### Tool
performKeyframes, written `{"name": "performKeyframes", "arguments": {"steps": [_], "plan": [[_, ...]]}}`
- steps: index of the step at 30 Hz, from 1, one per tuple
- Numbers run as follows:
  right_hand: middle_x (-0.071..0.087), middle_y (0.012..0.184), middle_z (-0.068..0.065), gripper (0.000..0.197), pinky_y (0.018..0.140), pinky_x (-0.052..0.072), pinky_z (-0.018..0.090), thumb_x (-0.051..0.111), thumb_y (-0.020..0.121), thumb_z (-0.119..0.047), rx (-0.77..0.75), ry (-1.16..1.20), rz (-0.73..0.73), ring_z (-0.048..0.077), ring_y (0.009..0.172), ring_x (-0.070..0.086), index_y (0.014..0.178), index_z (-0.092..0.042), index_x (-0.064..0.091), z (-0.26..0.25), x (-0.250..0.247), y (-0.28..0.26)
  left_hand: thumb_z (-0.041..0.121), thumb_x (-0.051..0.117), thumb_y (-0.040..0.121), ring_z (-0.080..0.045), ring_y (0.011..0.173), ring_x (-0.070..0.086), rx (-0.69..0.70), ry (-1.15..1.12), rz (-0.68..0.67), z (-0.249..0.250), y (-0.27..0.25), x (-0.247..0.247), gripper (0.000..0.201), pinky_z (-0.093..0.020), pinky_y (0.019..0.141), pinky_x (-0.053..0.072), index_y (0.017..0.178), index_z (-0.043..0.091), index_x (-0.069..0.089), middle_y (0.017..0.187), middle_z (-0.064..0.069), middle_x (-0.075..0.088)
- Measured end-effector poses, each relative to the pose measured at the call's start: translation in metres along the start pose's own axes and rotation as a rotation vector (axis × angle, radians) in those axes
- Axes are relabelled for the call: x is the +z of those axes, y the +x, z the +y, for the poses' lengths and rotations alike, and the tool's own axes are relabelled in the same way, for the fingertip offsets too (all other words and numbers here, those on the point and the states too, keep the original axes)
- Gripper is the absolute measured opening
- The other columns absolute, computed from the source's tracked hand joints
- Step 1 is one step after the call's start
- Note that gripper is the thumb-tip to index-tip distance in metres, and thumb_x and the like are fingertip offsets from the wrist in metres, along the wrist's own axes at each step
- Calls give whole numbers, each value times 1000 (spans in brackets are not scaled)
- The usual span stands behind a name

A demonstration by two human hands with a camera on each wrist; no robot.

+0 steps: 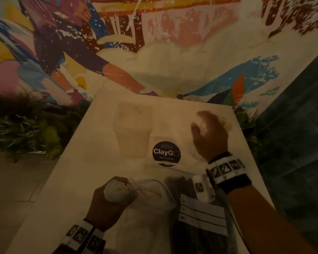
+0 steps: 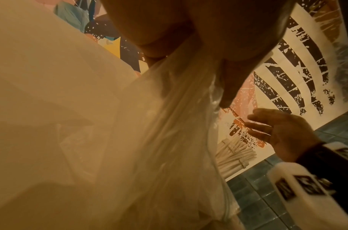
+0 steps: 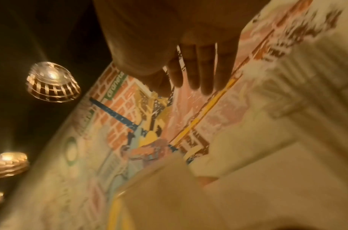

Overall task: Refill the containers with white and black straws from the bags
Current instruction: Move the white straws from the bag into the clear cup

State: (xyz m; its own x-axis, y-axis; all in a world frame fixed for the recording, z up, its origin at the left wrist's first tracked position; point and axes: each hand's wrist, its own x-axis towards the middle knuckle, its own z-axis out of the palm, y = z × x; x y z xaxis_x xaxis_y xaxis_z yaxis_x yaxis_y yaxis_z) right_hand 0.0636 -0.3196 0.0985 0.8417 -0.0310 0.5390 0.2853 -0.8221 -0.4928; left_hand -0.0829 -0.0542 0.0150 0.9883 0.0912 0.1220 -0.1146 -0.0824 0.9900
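White straws (image 1: pixel 117 189), a thick bundle of them, sit wrapped in the curled fingers (image 1: pixel 99 194) of the left hand (image 1: pixel 106 206), with their cut ends facing up just over the mouth of a clear zip bag (image 1: pixel 154 198) that lies on the tabletop (image 1: pixel 77 162). The left wrist view shows thin plastic trailing below that fist, so I cannot tell whether the bundle is fully clear of the bag. The right hand (image 1: pixel 210 134) hovers over the far right of the tabletop, fingers (image 3: pixel 196 74) loosely spread and slightly bent, holding nothing; it is blurred. A second bag (image 1: pixel 191 231) with dark straws and a white label lies under the right forearm, apparently untouched. Farther out stand two pale, see-through containers (image 1: pixel 134 129), the taller on the left and a shorter one (image 1: pixel 163 138) beside it bearing a round dark sticker (image 1: pixel 166 153). What they hold is hard to make out in this dim light, though the left wrist view catches some white straws (image 2: pixel 234 154) standing near the right hand. My judgement: the white refill is midway, with this bundle yet to be dropped in, and the black straws wait entirely
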Motion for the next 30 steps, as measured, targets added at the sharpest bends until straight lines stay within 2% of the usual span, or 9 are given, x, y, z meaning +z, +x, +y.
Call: {"name": "performKeyframes", "arguments": {"steps": [4,7,10,13,18,21,24,28,30], "plan": [[66,112,-8,39,78,55,22,58,82,-20,64,301,-360,3,88,62,120,-18,62,-54,9,-68,48,82,47,-9,80,70,-51,-9,-20,0,1,-1,41,-23,70,57,83,31,72,88,7,74],[57,120,-16,56,82,49,12,59,80,-9,74,358,-678,-1,100,55,132,-28,51,-76,14,-104,67,82,42,-9,82,70,-60,-5,-29,-2,2,-3,54,-25,72,58,86,37,72,89,10,74],[51,134,-13,66,95,45,18,60,78,-13,33,375,-794,3,116,50,138,-31,41,-88,20,-124,69,80,45,-9,85,70,-54,34,-45,-5,1,-5,52,-32,76,58,90,43,71,90,14,74],[49,138,-10,68,103,39,20,63,79,-20,44,404,-799,5,123,46,141,-31,37,-95,21,-130,69,78,47,-10,85,70,-30,69,-68,-3,1,-4,47,-34,77,58,88,47,71,90,15,74],[55,122,-14,66,92,38,10,69,77,-28,61,449,-712,-1,109,49,136,-35,41,-100,23,-130,48,76,61,-17,82,70,83,99,-95,-6,0,-8,30,-44,72,57,89,44,70,89,12,73],[54,112,-14,59,88,43,16,71,76,-38,23,456,-685,1,101,50,129,-38,47,-100,28,-134,40,68,68,-18,72,68,161,178,-109,-9,0,-9,19,-42,64,56,87,40,66,86,10,69],[56,105,-11,45,84,45,21,67,75,-45,1,467,-664,4,94,51,117,-39,55,-98,33,-138,42,63,69,-11,63,61,201,306,-126,-10,1,-8,15,-35,55,51,82,35,60,86,8,64],[52,91,-16,24,77,41,17,64,74,-48,5,484,-625,3,86,49,93,-34,58,-94,39,-141,44,68,61,-4,64,61,143,230,-95,-13,3,-6,19,-28,58,50,80,43,65,83,13,67],[51,87,-15,20,73,40,16,63,76,-48,27,514,-586,4,82,49,83,-31,55,-91,42,-143,45,70,59,-4,68,63,104,213,-89,-15,4,-5,25,-33,61,52,82,38,67,84,15,67]]}}
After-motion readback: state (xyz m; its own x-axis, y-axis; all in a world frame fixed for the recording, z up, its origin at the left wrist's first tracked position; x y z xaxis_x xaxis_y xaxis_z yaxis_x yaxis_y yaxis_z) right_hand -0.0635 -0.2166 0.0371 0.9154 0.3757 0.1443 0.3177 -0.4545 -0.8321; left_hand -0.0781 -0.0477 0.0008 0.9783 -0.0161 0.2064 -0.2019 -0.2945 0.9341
